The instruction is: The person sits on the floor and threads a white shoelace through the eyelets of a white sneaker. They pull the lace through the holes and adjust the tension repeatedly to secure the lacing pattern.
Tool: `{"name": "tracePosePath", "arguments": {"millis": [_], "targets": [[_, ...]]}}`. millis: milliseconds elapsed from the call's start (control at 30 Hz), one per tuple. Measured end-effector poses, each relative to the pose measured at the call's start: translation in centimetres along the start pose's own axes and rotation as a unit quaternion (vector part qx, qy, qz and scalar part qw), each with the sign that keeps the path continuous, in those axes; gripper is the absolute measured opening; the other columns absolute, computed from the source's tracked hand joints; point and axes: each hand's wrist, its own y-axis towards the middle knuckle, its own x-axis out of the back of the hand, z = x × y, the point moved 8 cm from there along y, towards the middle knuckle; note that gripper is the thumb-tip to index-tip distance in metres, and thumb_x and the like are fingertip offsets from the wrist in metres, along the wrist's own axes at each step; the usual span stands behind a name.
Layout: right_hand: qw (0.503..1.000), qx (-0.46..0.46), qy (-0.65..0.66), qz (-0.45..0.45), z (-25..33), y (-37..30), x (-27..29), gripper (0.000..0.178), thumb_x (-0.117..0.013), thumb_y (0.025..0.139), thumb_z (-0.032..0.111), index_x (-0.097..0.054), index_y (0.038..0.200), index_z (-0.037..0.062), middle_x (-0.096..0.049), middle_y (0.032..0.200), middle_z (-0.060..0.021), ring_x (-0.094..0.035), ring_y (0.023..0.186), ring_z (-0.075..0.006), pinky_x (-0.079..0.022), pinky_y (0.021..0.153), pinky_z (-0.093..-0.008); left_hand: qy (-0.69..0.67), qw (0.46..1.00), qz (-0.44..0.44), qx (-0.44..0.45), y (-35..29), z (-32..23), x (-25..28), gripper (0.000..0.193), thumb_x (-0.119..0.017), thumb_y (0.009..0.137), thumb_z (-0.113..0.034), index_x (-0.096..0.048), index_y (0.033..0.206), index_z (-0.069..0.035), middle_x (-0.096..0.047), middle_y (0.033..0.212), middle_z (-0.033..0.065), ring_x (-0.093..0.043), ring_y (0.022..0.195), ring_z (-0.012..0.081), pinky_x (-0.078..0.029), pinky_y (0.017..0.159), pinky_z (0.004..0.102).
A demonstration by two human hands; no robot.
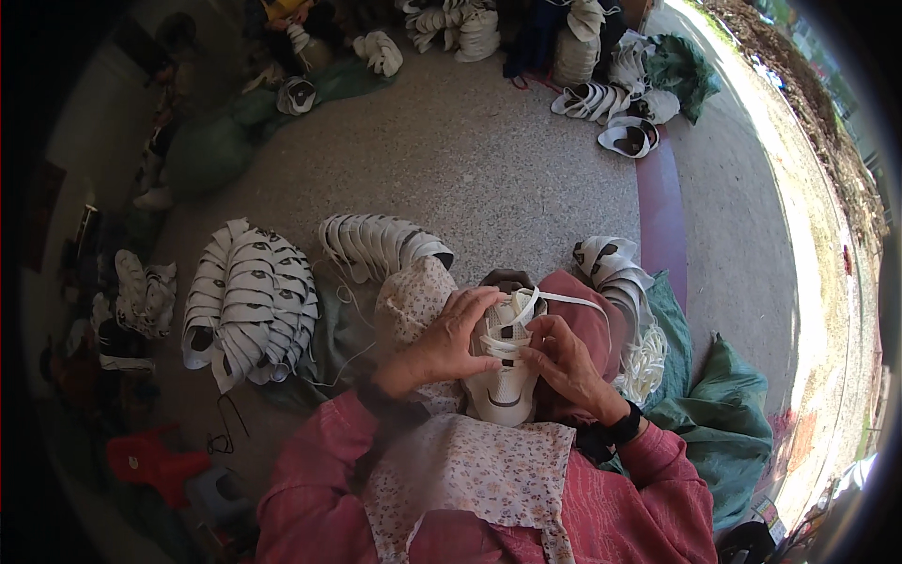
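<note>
A white mesh shoe upper [503,390] with small dark tabs lies over my lap, its toe end toward me. My left hand [443,344] is wrapped round its left side, thumb on the front and fingers near the collar. At the right edge my right hand [571,365] has thumb and forefinger pinched together at the lacing. A flat white shoelace [575,299] crosses the eyelets, and one length of it loops out to the right above that hand. Whether the pinch holds the lace or the eyelet edge is partly hidden by the fingers.
Nested stacks of white uppers lie at left [252,301], ahead [381,242] and right [615,273]. Beside my right knee hangs a bundle of white laces [644,365]. Green sacks [719,395] lie at right. A red stool [160,465] stands at lower left. Other people sit farther off.
</note>
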Motion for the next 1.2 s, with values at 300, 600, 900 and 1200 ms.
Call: {"name": "tracePosePath", "arguments": {"millis": [300,600,900,1200], "targets": [[0.868,0.211,-0.435,0.11,4.4,4.3,-1.8,0.016,-0.062,0.092,0.012,-0.054,0.104,0.005,-0.062,0.082,-0.0093,-0.068,0.081,-0.0307,-0.051,0.065,-0.0402,-0.063,0.998,-0.009,-0.026,0.3,2.2,-0.6,0.101,-0.089,0.069,-0.039,-0.037,0.15,-0.009,-0.041,0.149,0.0167,-0.036,0.141,0.0372,-0.028,0.119,0.0476],[0.837,0.279,-0.469,0.026,10.2,6.3,0.1,0.017,-0.062,0.093,0.009,-0.052,0.107,0.0084,-0.062,0.088,-0.01,-0.066,0.079,-0.0315,-0.05,0.066,-0.0421,-0.078,0.996,-0.017,-0.028,0.1,2.1,-0.4,0.086,-0.089,0.07,-0.038,-0.044,0.138,-0.01,-0.044,0.144,0.0158,-0.04,0.138,0.0356,-0.03,0.118,0.0463],[0.942,0.129,-0.309,-0.012,3.5,3.1,0.1,0.025,-0.068,0.094,0.015,-0.053,0.112,0.0045,-0.06,0.104,-0.0164,-0.066,0.081,-0.0377,-0.051,0.066,-0.0444,-0.122,0.992,0.009,-0.004,1.2,3.4,-0.9,0.063,-0.088,0.075,-0.031,-0.049,0.119,-0.01,-0.048,0.136,0.0139,-0.041,0.137,0.033,-0.032,0.116,0.0428],[0.956,0.086,-0.269,-0.08,2.3,1.2,-1.0,0.027,-0.071,0.092,0.019,-0.054,0.109,0.0045,-0.055,0.108,-0.0135,-0.067,0.078,-0.0298,-0.054,0.067,-0.0425,-0.012,0.998,-0.027,-0.059,-1.1,1.2,0.3,0.045,-0.084,0.08,-0.031,-0.057,0.106,-0.007,-0.05,0.136,0.0156,-0.05,0.129,0.0347,-0.04,0.11,0.0415]]}}
